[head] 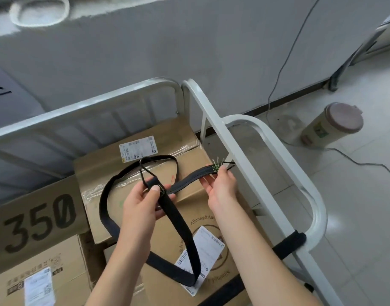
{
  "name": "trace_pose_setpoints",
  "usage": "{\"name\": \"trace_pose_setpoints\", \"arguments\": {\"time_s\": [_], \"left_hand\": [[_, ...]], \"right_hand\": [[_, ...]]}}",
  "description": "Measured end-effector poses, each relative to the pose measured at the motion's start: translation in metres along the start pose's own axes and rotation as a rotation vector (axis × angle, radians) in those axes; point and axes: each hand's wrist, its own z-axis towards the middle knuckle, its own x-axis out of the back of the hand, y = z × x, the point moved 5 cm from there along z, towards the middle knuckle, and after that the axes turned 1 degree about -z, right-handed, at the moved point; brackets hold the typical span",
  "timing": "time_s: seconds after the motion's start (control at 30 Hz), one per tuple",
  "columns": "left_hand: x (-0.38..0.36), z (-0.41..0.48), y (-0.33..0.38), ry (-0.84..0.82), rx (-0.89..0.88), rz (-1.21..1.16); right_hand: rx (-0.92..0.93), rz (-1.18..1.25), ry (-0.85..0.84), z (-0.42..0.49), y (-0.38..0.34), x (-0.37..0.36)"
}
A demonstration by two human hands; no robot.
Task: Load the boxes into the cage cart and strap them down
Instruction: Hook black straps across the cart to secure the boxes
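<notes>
Inside the white tubular metal cart rail (249,180): taped brown corrugated cardboard boxes (167,133), flat-topped, with paper labels. Over them, a flat black woven strap (178,221), slack, looped, green-stitched at both ends. Left hand (145,202), well inside the rail, pinching one stitched end between thumb and fingers, just below a thin wire triangle ring (148,171). Right hand (220,184), just beside the rail, pinching the other stitched end, lower fingers loosely spread.

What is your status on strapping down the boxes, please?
Left grip holds one stitched end of the black strap; right grip pinches the other by the cart rail. Strap slack over the boxes. Nothing blocking.
</notes>
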Motion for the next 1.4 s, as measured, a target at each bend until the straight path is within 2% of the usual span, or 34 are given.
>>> {"name": "trace_pose_setpoints", "arguments": {"time_s": [0.13, 0.33, 0.5, 0.67, 0.93, 1.2, 1.4], "left_hand": [[0.006, 0.005, -0.002, 0.012, -0.001, -0.021], [0.029, -0.006, -0.008, 0.047, -0.018, -0.043], [0.069, -0.036, 0.003, 0.154, 0.006, -0.163], [0.135, -0.088, 0.033, 0.277, -0.029, -0.254], [0.304, -0.204, 0.066, 0.484, -0.176, -0.361], [0.512, -0.359, 0.033, 0.687, -0.281, -0.531], [0.636, -0.454, 0.014, 0.847, -0.351, -0.586]], "right_hand": [[0.009, -0.096, -0.052, -0.004, 0.007, 0.001], [-0.029, -0.008, -0.189, -0.034, 0.017, 0.004], [0.018, -0.298, -0.255, -0.095, 0.063, 0.006], [-0.066, -0.518, -0.348, -0.185, 0.117, 0.002], [-0.056, -0.685, -0.504, -0.342, 0.183, -0.009], [-0.040, -0.548, -0.661, -0.496, 0.289, 0.003], [-0.097, -0.536, -0.690, -0.578, 0.364, 0.007]]}}
